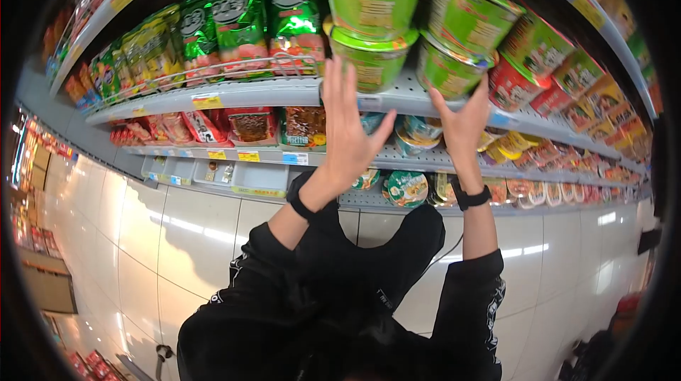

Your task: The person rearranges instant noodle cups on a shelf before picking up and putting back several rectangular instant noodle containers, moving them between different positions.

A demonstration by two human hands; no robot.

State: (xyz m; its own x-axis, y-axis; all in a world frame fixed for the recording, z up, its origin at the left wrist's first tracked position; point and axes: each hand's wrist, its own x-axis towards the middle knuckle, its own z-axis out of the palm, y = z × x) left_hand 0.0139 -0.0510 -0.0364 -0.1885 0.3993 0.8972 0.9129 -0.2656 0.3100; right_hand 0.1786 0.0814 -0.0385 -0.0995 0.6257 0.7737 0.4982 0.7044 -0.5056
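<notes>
Two stacks of green instant noodle tubs stand on the upper shelf. My left hand [349, 122] is raised at the left stack, fingers stretched up and thumb spread away. Its fingertips overlap the left side of the lower left tub [372, 65]; another green tub [374, 1] sits on top of that one. My right hand [462, 122] reaches up to the lower right tub [448, 72], thumb and fingers apart at either side of its base. An upper right tub [472, 15] rests above it, tilted in this view. Black bands circle both wrists.
Green snack bags [237, 15] stand behind a wire rail [234, 67] to the left. Red tubs [516, 84] are at the right. Lower shelves hold noodle packs [252, 125] and bowls [406, 188]. The shelf edge [277, 92] carries price tags. Tiled floor [206, 232] lies below.
</notes>
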